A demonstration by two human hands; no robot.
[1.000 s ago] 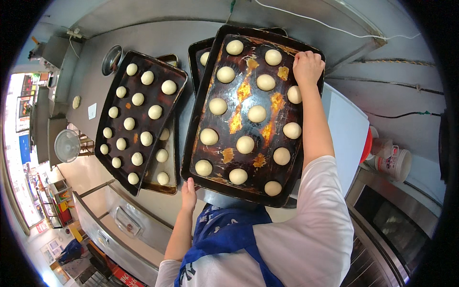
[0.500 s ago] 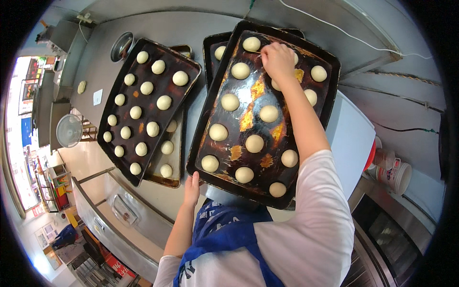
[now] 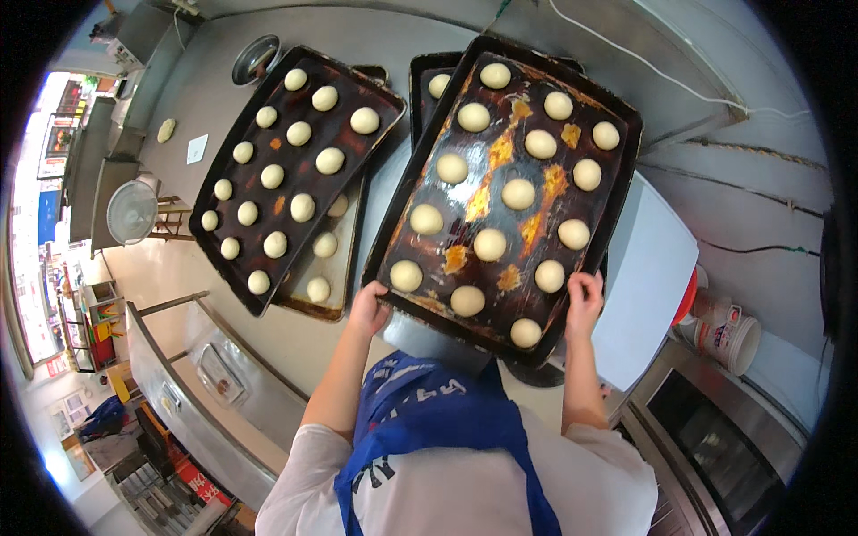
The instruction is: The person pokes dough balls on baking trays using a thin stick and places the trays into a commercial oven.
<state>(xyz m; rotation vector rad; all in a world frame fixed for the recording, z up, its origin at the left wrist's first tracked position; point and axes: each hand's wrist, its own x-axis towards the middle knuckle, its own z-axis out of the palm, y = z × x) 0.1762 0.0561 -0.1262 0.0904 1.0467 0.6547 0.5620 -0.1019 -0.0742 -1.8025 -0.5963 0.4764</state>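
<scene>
Straight ahead of me lies a dark baking tray (image 3: 433, 314) bearing several round, pale dough balls (image 3: 518, 194). My left hand (image 3: 367, 308) grips the tray's near left corner, its fingers partly hidden by the rim. On the near right side, my right hand (image 3: 584, 299) is closed over the edge with the fingertips on the rim. Under the far left side of this tray another dark tray (image 3: 423, 75) sticks out with a dough ball on it. To the left, a dark tray of dough balls (image 3: 234, 279) overlaps a lighter metal tray (image 3: 308, 305), which also holds dough.
A round metal bowl (image 3: 256, 60) sits on the steel worktop (image 3: 375, 37) at the far left, near a white card (image 3: 197, 149) and a small dough piece (image 3: 166, 130). Right of the trays are a white surface (image 3: 639, 268), a white bucket (image 3: 728, 342) and an oven (image 3: 715, 438).
My right hand has left the dough balls at the tray's far part and come back to its right rim. My left hand now grips the near left corner, where its fingers rested before.
</scene>
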